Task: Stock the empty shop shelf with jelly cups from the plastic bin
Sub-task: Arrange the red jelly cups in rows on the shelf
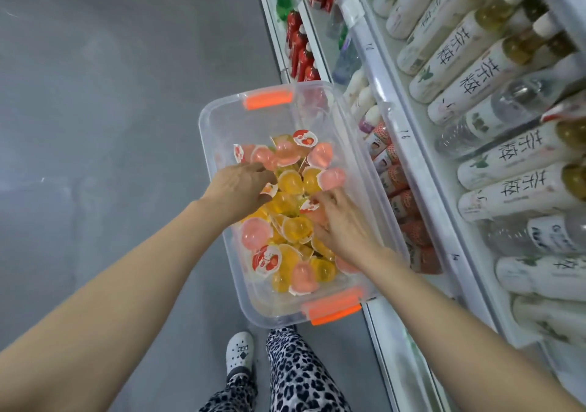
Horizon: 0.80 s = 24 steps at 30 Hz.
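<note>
A clear plastic bin with orange handle clips rests beside the shelving, over my knee. Inside lies a heap of jelly cups, pink and yellow, some showing red-printed lids. Both my hands are down in the heap. My left hand curls its fingers around cups at the pile's left side, a lid showing under the fingertips. My right hand presses into the cups on the right, fingers bent around one with a red lid. How many cups each hand holds is hidden.
White shop shelves run along the right, filled with white tea bottles, clear water bottles and, lower down, red drink bottles. Grey floor lies to the left. My leopard-print trouser leg and white shoe show below the bin.
</note>
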Tool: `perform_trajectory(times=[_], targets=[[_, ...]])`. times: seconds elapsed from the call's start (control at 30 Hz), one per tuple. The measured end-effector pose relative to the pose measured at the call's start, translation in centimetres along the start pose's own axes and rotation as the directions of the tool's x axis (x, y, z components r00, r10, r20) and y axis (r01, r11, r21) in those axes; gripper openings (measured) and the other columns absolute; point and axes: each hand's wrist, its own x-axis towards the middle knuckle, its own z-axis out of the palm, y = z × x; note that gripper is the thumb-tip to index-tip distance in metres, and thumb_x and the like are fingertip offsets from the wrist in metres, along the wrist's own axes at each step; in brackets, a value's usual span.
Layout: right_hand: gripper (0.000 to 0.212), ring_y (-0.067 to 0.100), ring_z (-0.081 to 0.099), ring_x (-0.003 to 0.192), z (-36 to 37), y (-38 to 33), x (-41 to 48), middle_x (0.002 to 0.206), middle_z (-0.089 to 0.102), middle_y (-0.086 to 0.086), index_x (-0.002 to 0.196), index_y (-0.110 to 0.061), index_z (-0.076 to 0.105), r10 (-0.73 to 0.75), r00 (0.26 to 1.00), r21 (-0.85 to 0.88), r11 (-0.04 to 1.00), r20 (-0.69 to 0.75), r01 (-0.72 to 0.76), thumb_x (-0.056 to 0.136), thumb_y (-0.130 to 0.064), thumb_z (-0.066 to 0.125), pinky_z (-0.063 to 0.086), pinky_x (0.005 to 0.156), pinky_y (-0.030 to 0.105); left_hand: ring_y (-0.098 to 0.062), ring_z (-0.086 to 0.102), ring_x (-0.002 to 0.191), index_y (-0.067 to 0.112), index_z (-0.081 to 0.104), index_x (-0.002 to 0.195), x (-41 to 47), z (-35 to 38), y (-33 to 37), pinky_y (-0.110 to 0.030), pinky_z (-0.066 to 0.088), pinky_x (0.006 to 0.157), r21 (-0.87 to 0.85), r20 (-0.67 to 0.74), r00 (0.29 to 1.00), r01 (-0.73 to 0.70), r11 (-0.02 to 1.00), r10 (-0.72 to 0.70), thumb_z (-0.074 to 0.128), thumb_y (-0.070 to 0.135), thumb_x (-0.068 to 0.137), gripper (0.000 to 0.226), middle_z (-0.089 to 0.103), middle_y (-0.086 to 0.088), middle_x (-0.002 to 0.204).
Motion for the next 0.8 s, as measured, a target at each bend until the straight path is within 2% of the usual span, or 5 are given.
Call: perform_trajectory(times=[0.17, 0.27, 0.47, 0.6, 0.8], targets=[[0.040, 0.029, 0.056, 0.102, 0.6, -0.7, -1.7, 0.119, 0.052, 0.008, 0.117, -0.017, 0.051, 0.076, 0.996, 0.055, 0.996, -0.035, -0.074, 0.080, -0.017, 0.068, 0.049, 0.074, 0.039, -0.019, 0.059, 0.108, 0.029, 0.058, 0.122, -3.0, -0.2, 1.8, -0.034, 0.051, 0.086, 0.070, 0.104, 0.994, -0.037, 0.997, 0.029, 0.054, 0.057, 0.090, 0.042, 0.062, 0.004, 0.117], [0.037, 0.026, 0.058, 0.094, 0.6, -1.5, -2.7, 0.105, 0.060, 0.005, 0.111, -0.016, 0.051, 0.093, 0.991, 0.084, 0.993, -0.094, -0.085, 0.078, -0.013, 0.069, 0.040, 0.069, 0.033, -0.022, 0.060, 0.105, 0.027, 0.059, 0.120, -4.7, 0.2, 3.0, -0.033, 0.047, 0.086, 0.289, 0.135, 0.991, -0.027, 0.957, -0.013, 0.050, 0.071, 0.083, 0.058, 0.063, 0.001, 0.113], [0.033, 0.024, 0.061, 0.093, -0.6, -3.4, -4.9, 0.108, 0.062, 0.001, 0.112, -0.022, 0.050, 0.196, 0.951, 0.183, 0.971, -0.240, -0.154, 0.086, -0.031, 0.067, 0.046, 0.072, 0.034, -0.026, 0.057, 0.110, 0.024, 0.044, 0.131, -6.7, 0.2, 4.7, -0.034, 0.042, 0.092, 0.372, 0.088, 0.992, 0.048, 0.927, -0.087, 0.057, 0.063, 0.085, 0.061, 0.062, -0.004, 0.117], [0.039, 0.021, 0.061, 0.098, -1.6, -4.7, -7.6, 0.112, 0.062, -0.002, 0.116, -0.023, 0.050, 0.264, 0.912, 0.220, 0.955, -0.313, -0.201, 0.087, -0.041, 0.068, 0.043, 0.073, 0.032, -0.026, 0.063, 0.081, 0.021, 0.035, 0.126, -8.2, -0.3, 5.5, -0.030, 0.040, 0.061, 0.227, 0.008, 0.997, 0.077, 0.971, -0.081, 0.066, 0.045, 0.086, 0.056, 0.064, -0.003, 0.094], [0.027, 0.019, 0.059, 0.096, -3.8, -6.6, -13.2, 0.108, 0.061, -0.005, 0.106, -0.024, 0.051, 0.341, 0.808, 0.338, 0.922, -0.480, -0.188, 0.088, -0.038, 0.065, 0.049, 0.081, 0.038, -0.032, 0.061, 0.087, 0.014, 0.038, 0.117, -11.6, -1.5, 7.1, -0.033, 0.038, 0.063, -0.295, -0.183, 0.980, 0.019, 0.955, -0.076, 0.071, 0.027, 0.079, 0.051, 0.059, -0.007, 0.096]])
